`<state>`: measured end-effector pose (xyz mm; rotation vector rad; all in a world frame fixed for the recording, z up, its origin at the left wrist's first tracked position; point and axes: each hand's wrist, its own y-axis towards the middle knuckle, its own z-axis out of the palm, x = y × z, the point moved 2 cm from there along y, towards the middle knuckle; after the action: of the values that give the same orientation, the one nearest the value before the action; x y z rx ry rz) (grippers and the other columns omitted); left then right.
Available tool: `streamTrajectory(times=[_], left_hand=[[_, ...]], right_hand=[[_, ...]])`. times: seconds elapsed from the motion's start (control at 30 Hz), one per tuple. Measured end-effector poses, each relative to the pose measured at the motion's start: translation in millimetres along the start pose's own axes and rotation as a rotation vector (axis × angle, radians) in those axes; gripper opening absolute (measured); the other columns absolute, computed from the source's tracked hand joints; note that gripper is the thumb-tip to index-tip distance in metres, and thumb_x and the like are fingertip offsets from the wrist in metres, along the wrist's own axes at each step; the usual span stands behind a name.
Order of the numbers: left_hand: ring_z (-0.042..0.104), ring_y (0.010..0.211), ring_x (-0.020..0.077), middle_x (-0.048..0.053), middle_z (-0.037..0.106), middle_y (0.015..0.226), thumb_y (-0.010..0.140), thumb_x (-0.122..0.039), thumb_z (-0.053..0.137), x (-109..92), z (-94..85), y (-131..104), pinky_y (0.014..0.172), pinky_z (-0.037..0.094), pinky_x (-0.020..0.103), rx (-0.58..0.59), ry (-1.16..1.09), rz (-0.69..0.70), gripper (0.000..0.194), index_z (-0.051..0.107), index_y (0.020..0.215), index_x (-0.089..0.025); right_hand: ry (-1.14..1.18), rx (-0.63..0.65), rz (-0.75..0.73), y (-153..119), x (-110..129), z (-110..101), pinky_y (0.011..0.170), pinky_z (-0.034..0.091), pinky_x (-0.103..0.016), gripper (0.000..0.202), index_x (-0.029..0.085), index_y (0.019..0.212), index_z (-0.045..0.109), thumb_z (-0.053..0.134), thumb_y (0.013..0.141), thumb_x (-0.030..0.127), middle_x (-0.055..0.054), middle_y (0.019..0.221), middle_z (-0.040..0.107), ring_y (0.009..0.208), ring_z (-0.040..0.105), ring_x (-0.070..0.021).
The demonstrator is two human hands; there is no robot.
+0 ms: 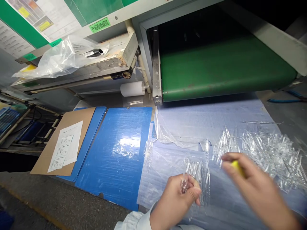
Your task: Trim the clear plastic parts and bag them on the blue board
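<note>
My left hand (176, 199) is closed, with its thumb and fingers pinched round a small clear plastic piece (184, 185). Just beyond it lie several long, thin clear plastic pieces (206, 172) on the pale bluish sheet (165, 169). My right hand (254, 185), smeared by motion, is curled round a small yellow object (238, 168); the fingers hide most of that, so its kind does not show. Beside the right hand spreads a large heap of clear plastic pieces (273, 150). A few more clear pieces (148, 155) lie at the sheet's left edge.
A green conveyor belt (216, 73) ends above the back of the sheet. On the left are a blue board (115, 150) and a cardboard sheet (69, 127) with papers (66, 145). A white roll (132, 88) sits under a shelf (115, 60) bearing a plastic bag (62, 59).
</note>
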<state>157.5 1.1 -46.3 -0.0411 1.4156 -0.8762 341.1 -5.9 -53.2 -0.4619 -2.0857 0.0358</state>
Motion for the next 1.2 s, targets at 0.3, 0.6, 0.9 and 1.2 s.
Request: streamTrajectory(times=[0.3,0.6,0.9,1.2], left_hand=[[0.039,0.051,0.007,-0.002,0.055,0.059,0.079,-0.042,0.065,4.3,-1.6,2.1,0.051,0.026,0.021,-0.029,-0.197,-0.072,0.028,0.057,0.078,-0.015],[0.046,0.058,0.0095,-0.003,0.053,0.06,0.082,-0.028,0.06,-14.2,1.0,-10.8,0.059,0.034,0.024,-0.086,-0.015,0.063,0.017,0.061,0.073,-0.014],[0.038,0.052,0.0039,-0.002,0.055,0.077,0.074,-0.034,0.071,17.9,-8.7,14.3,0.053,0.029,0.022,-0.104,-0.265,-0.002,0.026,0.063,0.087,-0.013],[0.038,0.043,0.0028,0.001,0.055,0.069,0.075,-0.045,0.069,26.1,-12.0,22.6,0.045,0.027,0.02,0.117,-0.62,-0.107,0.037,0.063,0.084,-0.01]], right_hand=[[0.194,0.314,-0.034,2.8,-1.9,26.3,0.048,0.042,-0.023,0.033,0.022,0.074,0.057,0.047,0.084,0.051,0.003,0.056,0.048,0.051,0.049,-0.0131],[-0.003,0.367,-0.154,-19.1,8.8,19.3,0.05,0.046,-0.021,0.023,0.026,0.093,0.056,0.054,0.084,0.047,0.004,0.066,0.058,0.054,0.056,-0.013],[0.069,0.331,-0.04,3.7,0.4,31.2,0.052,0.043,-0.025,0.034,0.023,0.063,0.052,0.045,0.082,0.051,0.002,0.056,0.052,0.054,0.052,-0.0148],[0.094,0.364,0.068,5.9,-21.8,48.6,0.053,0.037,-0.029,0.033,0.023,0.07,0.055,0.055,0.076,0.055,0.003,0.053,0.052,0.05,0.048,-0.0161]])
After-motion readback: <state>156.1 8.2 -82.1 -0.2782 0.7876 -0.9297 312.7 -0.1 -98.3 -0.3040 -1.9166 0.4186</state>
